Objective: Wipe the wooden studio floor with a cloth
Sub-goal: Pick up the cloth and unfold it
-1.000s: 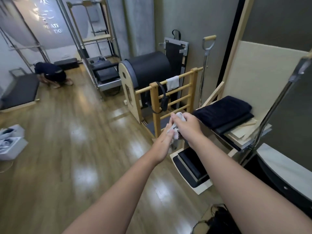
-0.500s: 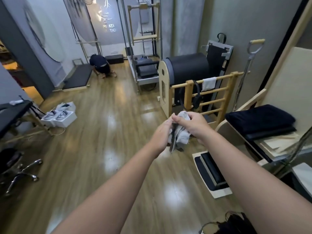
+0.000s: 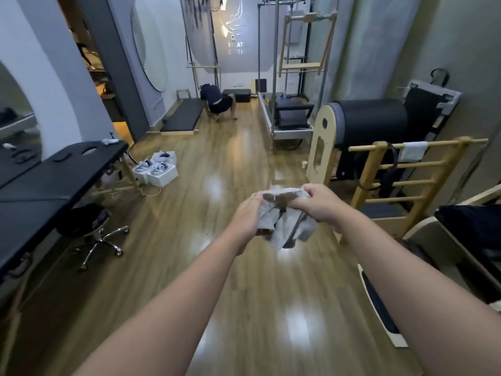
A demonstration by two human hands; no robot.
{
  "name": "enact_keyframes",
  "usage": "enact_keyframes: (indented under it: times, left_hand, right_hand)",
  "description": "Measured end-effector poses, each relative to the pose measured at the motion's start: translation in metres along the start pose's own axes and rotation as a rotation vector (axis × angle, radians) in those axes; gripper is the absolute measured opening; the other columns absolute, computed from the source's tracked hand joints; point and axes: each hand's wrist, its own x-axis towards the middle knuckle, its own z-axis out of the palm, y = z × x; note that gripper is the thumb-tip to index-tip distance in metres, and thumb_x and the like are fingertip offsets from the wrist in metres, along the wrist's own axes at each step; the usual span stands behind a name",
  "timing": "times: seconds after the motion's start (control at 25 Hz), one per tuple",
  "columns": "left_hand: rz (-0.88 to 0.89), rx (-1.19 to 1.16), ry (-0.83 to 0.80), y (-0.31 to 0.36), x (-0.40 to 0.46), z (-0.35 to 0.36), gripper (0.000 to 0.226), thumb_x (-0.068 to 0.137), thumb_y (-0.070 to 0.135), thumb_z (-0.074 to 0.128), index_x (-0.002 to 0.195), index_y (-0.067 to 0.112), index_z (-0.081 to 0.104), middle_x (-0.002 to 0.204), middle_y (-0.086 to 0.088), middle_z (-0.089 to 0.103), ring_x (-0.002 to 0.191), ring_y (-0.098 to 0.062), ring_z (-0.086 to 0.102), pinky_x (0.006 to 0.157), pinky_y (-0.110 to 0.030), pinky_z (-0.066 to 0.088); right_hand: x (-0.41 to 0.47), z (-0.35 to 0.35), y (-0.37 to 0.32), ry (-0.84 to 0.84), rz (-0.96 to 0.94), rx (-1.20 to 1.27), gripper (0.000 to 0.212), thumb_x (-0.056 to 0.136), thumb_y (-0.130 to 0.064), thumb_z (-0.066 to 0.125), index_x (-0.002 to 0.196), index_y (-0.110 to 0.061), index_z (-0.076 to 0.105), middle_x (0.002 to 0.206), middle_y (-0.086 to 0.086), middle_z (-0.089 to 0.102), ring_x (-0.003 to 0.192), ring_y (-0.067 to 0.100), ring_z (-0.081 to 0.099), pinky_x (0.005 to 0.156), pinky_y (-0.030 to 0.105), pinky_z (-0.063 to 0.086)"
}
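Note:
A crumpled grey cloth (image 3: 287, 223) with dark stains hangs in the air in front of me, well above the glossy wooden floor (image 3: 217, 240). My left hand (image 3: 248, 217) grips its left edge. My right hand (image 3: 321, 203) grips its upper right part, fingers curled into the fabric. Both arms are stretched forward at about chest height. The cloth's lower folds dangle below my hands.
A black massage table (image 3: 54, 180) and a wheeled stool (image 3: 92, 229) stand at the left, white boxes (image 3: 157, 169) beside them. A wooden ladder barrel (image 3: 379, 147) and racks line the right. A person (image 3: 217, 101) crouches on the floor at the far end.
My view has swung left, away from the ladder barrel toward the length of the room. Both hands have spread the cloth wider between them.

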Motion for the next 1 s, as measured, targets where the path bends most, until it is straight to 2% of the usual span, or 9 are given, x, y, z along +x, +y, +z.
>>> enact_keyframes:
  times: [0.08, 0.2, 0.36, 0.48, 0.56, 0.64, 0.8, 0.92, 1.0]
  left_hand:
    - [0.007, 0.045, 0.039, -0.008, -0.007, -0.057, 0.037, 0.110, 0.045, 0.040, 0.102, 0.025, 0.070, 0.087, 0.012, 0.079, 0.078, -0.005, 0.076, 0.059, -0.020, 0.057]
    - [0.062, 0.138, 0.026, -0.015, -0.012, -0.127, 0.041, 0.111, 0.040, 0.041, 0.105, 0.013, 0.072, 0.098, -0.001, 0.080, 0.091, -0.014, 0.076, 0.071, -0.025, 0.058]
    - [0.125, 0.267, 0.038, -0.013, -0.003, -0.183, 0.043, 0.112, 0.037, 0.041, 0.107, 0.008, 0.073, 0.107, -0.009, 0.077, 0.103, -0.025, 0.073, 0.092, -0.041, 0.056]
    - [0.178, 0.360, 0.077, -0.015, 0.010, -0.216, 0.045, 0.112, 0.033, 0.042, 0.099, 0.000, 0.070, 0.099, -0.012, 0.075, 0.088, -0.021, 0.067, 0.083, -0.038, 0.051]
    - [0.187, 0.398, 0.117, -0.018, 0.021, -0.233, 0.046, 0.111, 0.032, 0.043, 0.092, -0.003, 0.066, 0.090, -0.011, 0.070, 0.080, -0.017, 0.059, 0.074, -0.033, 0.044]
    - [0.183, 0.403, 0.139, -0.022, 0.031, -0.242, 0.046, 0.111, 0.033, 0.043, 0.083, 0.002, 0.061, 0.085, -0.006, 0.064, 0.078, -0.016, 0.054, 0.071, -0.032, 0.039]
    - [0.122, 0.376, 0.178, -0.054, 0.056, -0.250, 0.039, 0.112, 0.032, 0.043, 0.078, 0.013, 0.048, 0.076, -0.003, 0.046, 0.071, -0.017, 0.042, 0.065, -0.035, 0.031]
    - [0.138, 0.443, 0.194, -0.081, 0.071, -0.258, 0.036, 0.110, 0.028, 0.048, 0.081, 0.008, 0.053, 0.075, 0.001, 0.050, 0.070, -0.016, 0.046, 0.067, -0.034, 0.038]
    - [0.150, 0.454, 0.153, -0.095, 0.074, -0.267, 0.023, 0.104, 0.029, 0.062, 0.089, 0.012, 0.062, 0.083, 0.006, 0.060, 0.074, -0.005, 0.055, 0.071, -0.025, 0.044]
  right_hand:
    - [0.009, 0.050, -0.017, 0.043, 0.000, -0.167, 0.023, 0.086, -0.021, 0.076, 0.078, -0.011, 0.057, 0.065, 0.001, 0.061, 0.058, 0.017, 0.059, 0.047, 0.022, 0.042]
    - [0.018, 0.118, -0.041, 0.104, -0.046, -0.344, 0.023, 0.087, -0.015, 0.066, 0.071, -0.013, 0.050, 0.066, 0.004, 0.047, 0.058, 0.017, 0.042, 0.039, 0.020, 0.027]
    - [0.030, 0.172, -0.063, 0.099, -0.068, -0.556, 0.025, 0.096, -0.023, 0.048, 0.072, -0.017, 0.047, 0.075, 0.002, 0.056, 0.073, 0.026, 0.053, 0.054, 0.035, 0.031]
    - [0.042, 0.198, -0.072, 0.036, -0.087, -0.705, 0.022, 0.101, -0.028, 0.035, 0.093, -0.020, 0.053, 0.094, 0.004, 0.060, 0.089, 0.031, 0.058, 0.066, 0.038, 0.041]
    - [0.053, 0.209, -0.073, 0.008, -0.136, -0.787, 0.021, 0.100, -0.027, 0.032, 0.103, -0.021, 0.052, 0.101, 0.007, 0.059, 0.091, 0.033, 0.058, 0.068, 0.040, 0.042]
    - [0.068, 0.216, -0.075, 0.011, -0.184, -0.783, 0.015, 0.099, -0.023, 0.034, 0.099, -0.023, 0.049, 0.103, 0.007, 0.056, 0.091, 0.034, 0.055, 0.071, 0.042, 0.042]
    - [0.110, 0.237, -0.057, 0.004, -0.145, -0.466, 0.020, 0.094, -0.007, 0.043, 0.083, -0.016, 0.057, 0.085, 0.007, 0.062, 0.088, 0.033, 0.059, 0.078, 0.045, 0.049]
    - [0.131, 0.253, -0.029, -0.034, -0.128, -0.368, 0.023, 0.091, -0.006, 0.044, 0.070, -0.014, 0.050, 0.071, 0.003, 0.055, 0.073, 0.026, 0.053, 0.064, 0.041, 0.042]
    - [0.143, 0.263, -0.018, -0.076, -0.146, -0.357, 0.022, 0.092, -0.012, 0.046, 0.071, -0.016, 0.052, 0.070, -0.003, 0.056, 0.070, 0.022, 0.051, 0.062, 0.038, 0.038]
